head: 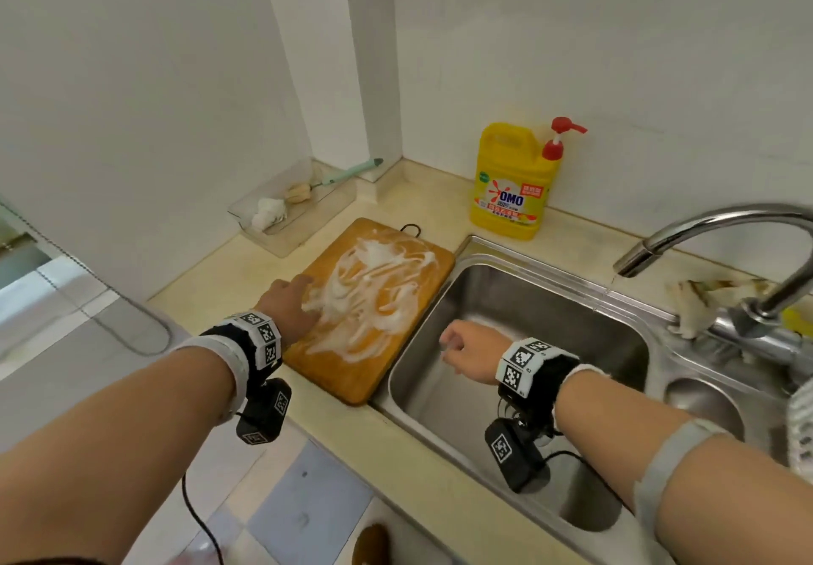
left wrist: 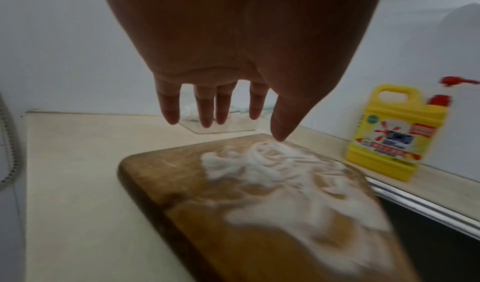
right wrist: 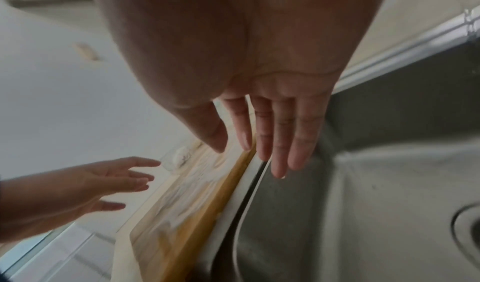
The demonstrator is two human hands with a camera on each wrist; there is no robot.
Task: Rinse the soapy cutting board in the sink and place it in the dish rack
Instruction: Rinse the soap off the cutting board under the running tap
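Left hand [head: 288,305] spread above soapy cutting board [head: 387,358] | right hand [head: 468,351] loose over sink [head: 624,300] | detergent bottle [head: 512,186] at 1 o'clock, clear tray [head: 303,230] at 11

"OMO" brand on yellow detergent jug [head: 512,186] label, other txt illegible

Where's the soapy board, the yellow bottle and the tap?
board [head: 398,347], head view, on a bare wooden patch near its right edge.
bottle [head: 510,195], head view, on the front label.
tap [head: 704,223], head view, on the curved metal spout.
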